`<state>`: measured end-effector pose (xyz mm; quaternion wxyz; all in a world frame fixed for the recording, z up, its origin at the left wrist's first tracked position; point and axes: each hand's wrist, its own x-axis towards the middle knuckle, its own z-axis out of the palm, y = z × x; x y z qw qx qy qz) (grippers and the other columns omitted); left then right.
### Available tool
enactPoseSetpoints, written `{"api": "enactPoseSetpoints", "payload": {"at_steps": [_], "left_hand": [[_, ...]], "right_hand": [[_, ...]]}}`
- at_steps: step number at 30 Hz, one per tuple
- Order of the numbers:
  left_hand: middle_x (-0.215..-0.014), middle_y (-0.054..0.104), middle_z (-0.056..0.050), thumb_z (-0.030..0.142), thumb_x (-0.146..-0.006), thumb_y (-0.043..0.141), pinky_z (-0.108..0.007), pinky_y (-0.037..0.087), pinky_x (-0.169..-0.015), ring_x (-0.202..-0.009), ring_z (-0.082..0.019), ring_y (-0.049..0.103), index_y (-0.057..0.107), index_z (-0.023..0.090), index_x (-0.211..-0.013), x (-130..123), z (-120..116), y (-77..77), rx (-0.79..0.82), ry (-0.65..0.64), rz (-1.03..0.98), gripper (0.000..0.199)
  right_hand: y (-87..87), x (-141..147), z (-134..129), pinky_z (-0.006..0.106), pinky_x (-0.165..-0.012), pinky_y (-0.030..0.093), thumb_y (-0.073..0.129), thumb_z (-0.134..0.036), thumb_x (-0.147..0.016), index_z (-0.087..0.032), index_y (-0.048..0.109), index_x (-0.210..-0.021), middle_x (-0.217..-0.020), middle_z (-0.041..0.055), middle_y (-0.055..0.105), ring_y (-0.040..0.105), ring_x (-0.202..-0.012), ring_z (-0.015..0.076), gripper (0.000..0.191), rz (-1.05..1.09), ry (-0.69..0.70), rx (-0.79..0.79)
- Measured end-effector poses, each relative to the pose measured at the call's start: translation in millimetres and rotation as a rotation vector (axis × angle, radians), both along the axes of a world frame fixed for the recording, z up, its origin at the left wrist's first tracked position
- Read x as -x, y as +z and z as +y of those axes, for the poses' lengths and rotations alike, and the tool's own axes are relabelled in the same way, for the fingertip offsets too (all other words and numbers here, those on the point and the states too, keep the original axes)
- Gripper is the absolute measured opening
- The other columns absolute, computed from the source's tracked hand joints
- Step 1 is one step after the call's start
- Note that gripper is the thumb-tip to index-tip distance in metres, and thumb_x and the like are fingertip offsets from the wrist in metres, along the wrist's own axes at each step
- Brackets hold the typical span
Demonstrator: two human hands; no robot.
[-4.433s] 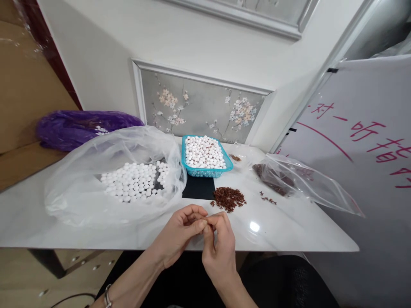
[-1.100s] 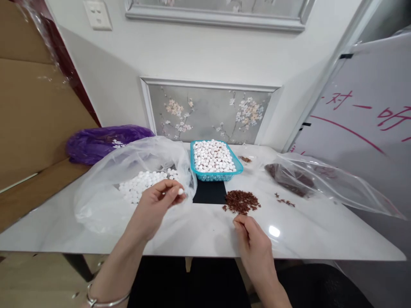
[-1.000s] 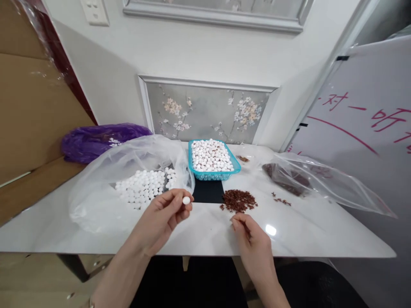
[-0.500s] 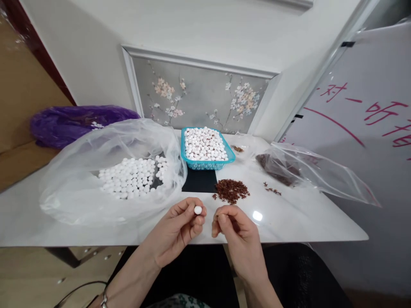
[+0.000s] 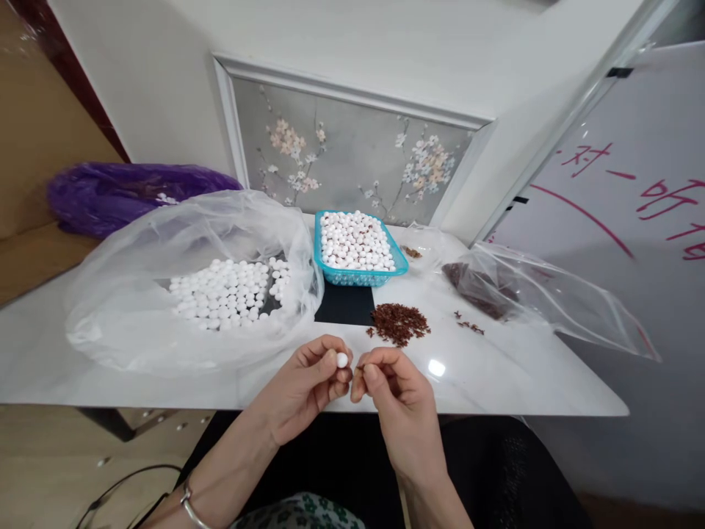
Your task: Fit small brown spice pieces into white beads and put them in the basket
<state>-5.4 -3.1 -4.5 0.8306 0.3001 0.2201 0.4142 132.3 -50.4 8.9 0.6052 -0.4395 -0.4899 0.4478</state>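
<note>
A glossy white surface (image 5: 496,382) stands against a wall panel painted with blossoms, with a whiteboard marked in red leaning at the right. At its near edge the left hand (image 5: 308,382) pinches a small white bead (image 5: 342,360) between thumb and forefinger, fingers closed firmly on it. The right hand (image 5: 399,400) sits just beside it, thumb and forefinger pressed together on something tiny and brownish; what exactly cannot be made out.

Beyond the hands lie a loose pile of reddish-brown bits (image 5: 399,323), a black mat (image 5: 344,308), and a turquoise basket (image 5: 396,270) heaped with white beads. To the left, an open clear plastic bag (image 5: 121,294) holds more white beads; a purple bag (image 5: 110,198) lies behind it. A clear zip bag (image 5: 551,301) with dark contents rests at the right.

The bead is round, smooth and held only by fingertips over the surface edge, so a slight slip would likely send it rolling off into the lap or onto the floor. The piece in the right hand looks small enough to be dropped unnoticed. A sleeve or wrist sweeping forward could scatter the loose brown pile, and the slack bag mouth could spill beads if nudged.
</note>
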Motion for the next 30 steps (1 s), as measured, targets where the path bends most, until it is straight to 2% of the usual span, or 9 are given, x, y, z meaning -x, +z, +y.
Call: {"api": "enactPoseSetpoints", "payload": {"at_steps": [7,13,19,30], "left_hand": [[-0.076,0.060,0.000,0.026,-0.074,0.070,-0.016,0.047,-0.062,-0.061,-0.006,0.055,0.063,0.015,-0.080,-2.2,-1.1,3.3,-0.032,0.011,0.000,0.014],[-0.069,0.062,0.000,0.023,-0.071,0.073,-0.018,0.049,-0.062,-0.060,-0.008,0.058,0.067,0.014,-0.077,-4.3,-1.7,3.9,-0.044,0.053,0.016,0.013],[-0.071,0.063,-0.002,0.026,-0.077,0.067,-0.018,0.050,-0.071,-0.064,-0.008,0.059,0.070,0.011,-0.080,-2.6,-2.5,4.5,-0.037,0.029,0.033,0.015],[-0.071,0.067,-0.002,0.019,-0.073,0.071,-0.017,0.050,-0.072,-0.066,-0.007,0.061,0.072,0.014,-0.081,-1.8,-2.4,2.9,-0.027,0.042,0.046,0.009]], "right_hand": [[0.5,7.7,-2.4,0.024,-0.063,0.044,0.045,-0.024,-0.093,-0.020,0.048,-0.081,-0.071,-0.0016,0.051,0.051,-0.066,0.0112,0.013,-0.144,-0.045,-0.084],[-4.6,10.4,-3.6,0.025,-0.064,0.045,0.042,-0.023,-0.093,-0.020,0.046,-0.082,-0.075,-0.0009,0.048,0.052,-0.068,0.0121,0.012,-0.255,-0.112,-0.142],[-4.7,9.2,-2.5,0.025,-0.065,0.045,0.041,-0.021,-0.093,-0.021,0.046,-0.083,-0.077,-0.0005,0.049,0.051,-0.069,0.0121,0.011,-0.300,-0.155,-0.157],[-5.5,10.1,-3.0,0.027,-0.064,0.046,0.040,-0.018,-0.092,-0.021,0.046,-0.082,-0.077,0.0006,0.048,0.051,-0.069,0.0129,0.012,-0.401,-0.207,-0.202]]}}
